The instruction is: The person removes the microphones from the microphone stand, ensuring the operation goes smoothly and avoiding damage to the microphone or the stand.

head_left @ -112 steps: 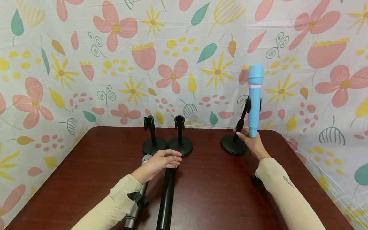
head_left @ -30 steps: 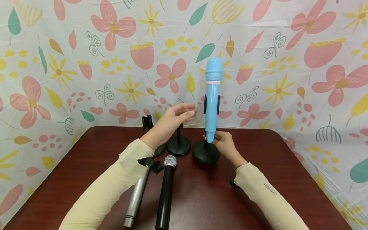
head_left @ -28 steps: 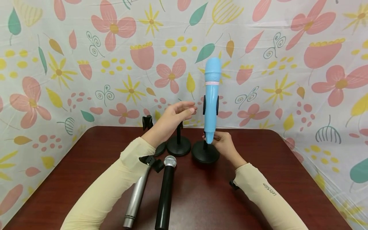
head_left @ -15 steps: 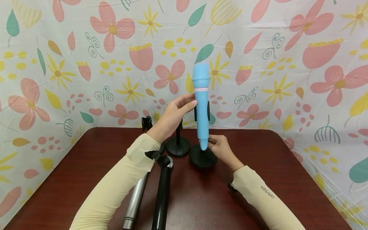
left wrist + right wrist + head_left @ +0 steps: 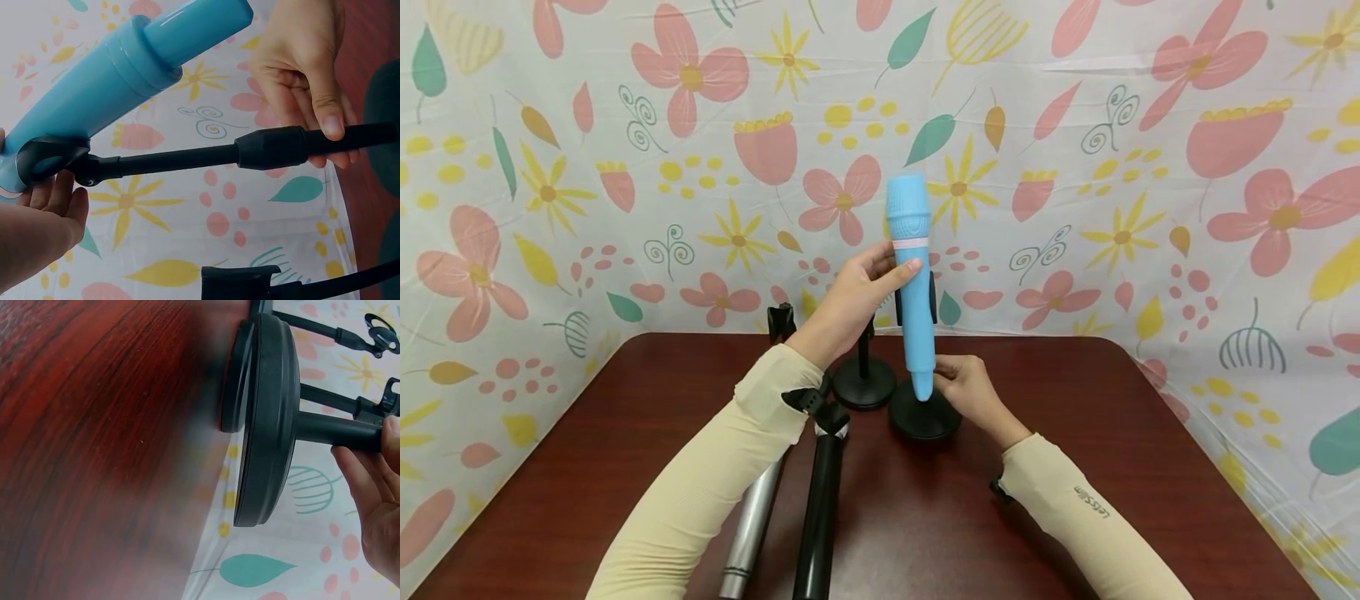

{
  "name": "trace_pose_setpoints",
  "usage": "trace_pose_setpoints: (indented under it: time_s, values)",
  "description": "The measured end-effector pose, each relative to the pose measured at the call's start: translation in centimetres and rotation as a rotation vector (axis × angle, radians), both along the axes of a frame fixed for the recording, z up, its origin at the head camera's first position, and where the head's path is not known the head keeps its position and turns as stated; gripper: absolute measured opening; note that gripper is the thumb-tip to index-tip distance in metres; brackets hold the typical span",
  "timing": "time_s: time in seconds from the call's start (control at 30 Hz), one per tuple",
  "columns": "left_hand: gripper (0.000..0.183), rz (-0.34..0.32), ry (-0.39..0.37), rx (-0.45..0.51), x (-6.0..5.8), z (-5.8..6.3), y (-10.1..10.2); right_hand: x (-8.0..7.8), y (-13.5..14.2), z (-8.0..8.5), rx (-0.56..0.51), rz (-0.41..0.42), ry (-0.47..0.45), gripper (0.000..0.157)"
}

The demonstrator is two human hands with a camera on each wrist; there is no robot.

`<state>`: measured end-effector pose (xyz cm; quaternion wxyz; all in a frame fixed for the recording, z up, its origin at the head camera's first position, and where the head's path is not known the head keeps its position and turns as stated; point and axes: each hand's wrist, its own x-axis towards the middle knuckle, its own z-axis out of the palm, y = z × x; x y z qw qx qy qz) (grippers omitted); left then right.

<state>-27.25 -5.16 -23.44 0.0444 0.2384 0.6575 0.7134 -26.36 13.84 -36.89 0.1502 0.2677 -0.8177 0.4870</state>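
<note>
A light-blue microphone (image 5: pixel 917 325) sits nearly upright in the clip of a black desktop stand (image 5: pixel 925 421), its tapered end pointing down. My left hand (image 5: pixel 853 292) grips the microphone below its pink band, thumb across the front and fingers behind it. In the left wrist view those fingers lie beside the black clip (image 5: pixel 53 153). Lower down, my right hand (image 5: pixel 973 387) pinches the stand's pole between thumb and fingers, as the left wrist view shows on the pole (image 5: pixel 187 159). The right wrist view has the round base (image 5: pixel 275 425) close over the tabletop.
Another black stand (image 5: pixel 865 383) is just left of the held one, and a third stand (image 5: pixel 781 321) is partly behind the left forearm. A black microphone (image 5: pixel 820 517) and a silver microphone (image 5: pixel 752 525) lie on the dark red table (image 5: pixel 1037 517). Patterned cloth (image 5: pixel 1075 167) hangs behind.
The right hand has brought the stand with the blue microphone leftward from the table's right side, beside the other stands. The left hand has risen from the table and taken hold of the microphone.
</note>
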Motion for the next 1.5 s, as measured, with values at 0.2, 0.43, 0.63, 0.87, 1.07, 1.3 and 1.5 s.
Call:
trace_pose_setpoints:
  time_s: [0.2, 0.43, 0.63, 0.87, 1.07, 1.3, 1.5]
  values:
    - [0.052, 0.025, -0.011, 0.012, 0.1, 0.0, -0.1, 0.0, -0.1, 0.1, -0.003, 0.0, -0.007, 0.021]
    - [0.048, 0.034, 0.008, 0.047, 0.3, 0.3, -0.6, -0.2, -0.2, -0.3, 0.005, -0.013, 0.048, 0.022]
    - [0.046, 0.033, 0.021, 0.056, 0.4, 0.4, -0.7, -2.1, 0.6, -2.7, 0.005, -0.034, 0.062, 0.026]
    - [0.049, 0.05, 0.025, 0.06, 0.5, 0.9, -1.1, -1.6, 0.5, -1.6, 0.032, -0.051, 0.025, 0.029]
    - [0.051, 0.066, 0.028, 0.076, 0.6, 1.0, -1.3, -2.5, 0.8, -2.3, 0.03, -0.048, 0.034, 0.031]
    - [0.048, 0.041, 0.066, 0.103, 0.8, 1.1, -1.7, -2.5, 0.8, -2.3, 0.038, -0.057, 0.051, 0.032]
    - [0.046, 0.031, 0.089, 0.13, 0.8, 1.3, -1.8, -2.6, 0.8, -2.1, 0.04, -0.067, 0.07, 0.033]
